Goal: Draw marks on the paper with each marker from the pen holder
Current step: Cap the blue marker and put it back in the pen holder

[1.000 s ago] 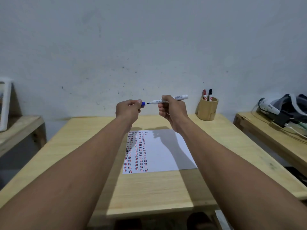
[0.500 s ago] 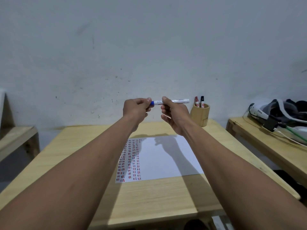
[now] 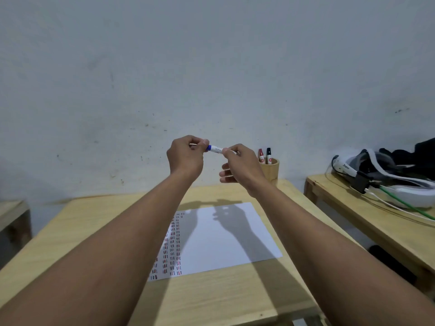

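Both hands are raised above the wooden table (image 3: 70, 231). My left hand (image 3: 186, 156) pinches the blue cap end of a white marker (image 3: 215, 148). My right hand (image 3: 240, 165) grips the marker's barrel, hiding most of it. The cap sits against the barrel, with no gap showing. Below lies a white paper (image 3: 223, 236) with columns of short red and dark marks along its left side. A round wooden pen holder (image 3: 270, 169) at the table's back right holds a red marker (image 3: 261, 155) and a black marker (image 3: 268, 155).
A second wooden table (image 3: 376, 222) stands to the right with a white and grey headset (image 3: 386, 180), dark fabric and cables, one green. A low wooden bench (image 3: 11, 212) is at the left. A bare wall stands behind.
The cap and the marker barrel were apart with the tip bare; my hands have come together and the cap is now on the barrel. The view tilted up.
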Demonstrator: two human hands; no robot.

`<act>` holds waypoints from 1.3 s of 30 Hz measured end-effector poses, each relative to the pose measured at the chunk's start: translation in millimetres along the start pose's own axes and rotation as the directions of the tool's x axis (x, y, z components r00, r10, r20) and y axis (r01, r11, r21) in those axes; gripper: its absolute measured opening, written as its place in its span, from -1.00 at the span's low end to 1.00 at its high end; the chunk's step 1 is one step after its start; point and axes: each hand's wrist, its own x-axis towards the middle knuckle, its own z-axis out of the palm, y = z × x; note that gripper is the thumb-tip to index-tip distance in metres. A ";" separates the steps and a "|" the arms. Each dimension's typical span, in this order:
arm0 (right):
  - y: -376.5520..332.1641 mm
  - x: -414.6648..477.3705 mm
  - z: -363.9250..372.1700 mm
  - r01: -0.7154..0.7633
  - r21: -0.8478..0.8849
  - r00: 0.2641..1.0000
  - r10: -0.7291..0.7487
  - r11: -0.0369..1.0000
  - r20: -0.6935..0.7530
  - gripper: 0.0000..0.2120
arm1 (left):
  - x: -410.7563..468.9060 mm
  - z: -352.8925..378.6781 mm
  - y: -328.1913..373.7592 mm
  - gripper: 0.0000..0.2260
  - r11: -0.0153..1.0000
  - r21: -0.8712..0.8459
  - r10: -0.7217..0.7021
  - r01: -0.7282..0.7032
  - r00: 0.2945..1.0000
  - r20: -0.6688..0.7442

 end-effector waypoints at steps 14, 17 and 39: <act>18.1 40.4 -85.1 0.131 -0.699 0.986 -0.167 0.703 0.017 -0.73 | 11.5 82.4 29.1 -0.72 0.967 0.112 0.201 -0.228 0.956 0.215; 25.8 54.0 -101.5 0.112 -0.643 0.984 -0.177 0.758 -0.037 -0.94 | 12.2 108.6 17.5 -0.75 0.976 0.117 0.156 -0.183 0.965 0.211; 74.7 171.9 -130.3 0.033 -0.600 0.989 -0.111 0.799 -0.094 -0.84 | 16.4 250.2 -92.3 -0.48 0.994 0.098 -0.086 0.050 0.909 0.408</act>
